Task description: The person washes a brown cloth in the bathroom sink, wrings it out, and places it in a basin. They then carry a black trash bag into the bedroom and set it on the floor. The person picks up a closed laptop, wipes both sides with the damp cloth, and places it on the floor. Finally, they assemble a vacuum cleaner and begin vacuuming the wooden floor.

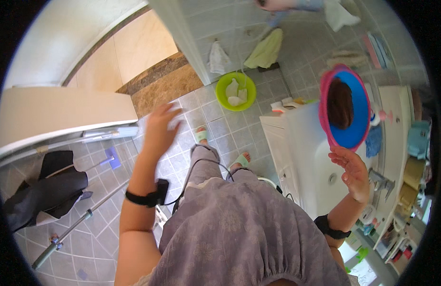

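Note:
My left hand (161,128) is raised over the tiled floor with its fingers apart, slightly blurred, holding nothing. Beside the washbasin (322,171), my right hand (351,173) is raised with the palm turned inward and nothing seen in it. Its fingertips are at the near rim of a pink-rimmed blue basin (359,107); whether they touch it cannot be told. Something dark brown (340,103) shows within that basin, which is by the back of the counter. A lime-green basin (253,91) with white cloth-like items (236,97) inside stands on the floor near the wall.
A white cabinet (274,143) and a metal faucet (383,184) are at the right. Towels, one of them yellow-green (267,50), hang on the far wall. At the left are a metal pole (76,225), dark garments (59,186) and a purple squeegee-like tool (113,158). A cable crosses my legs.

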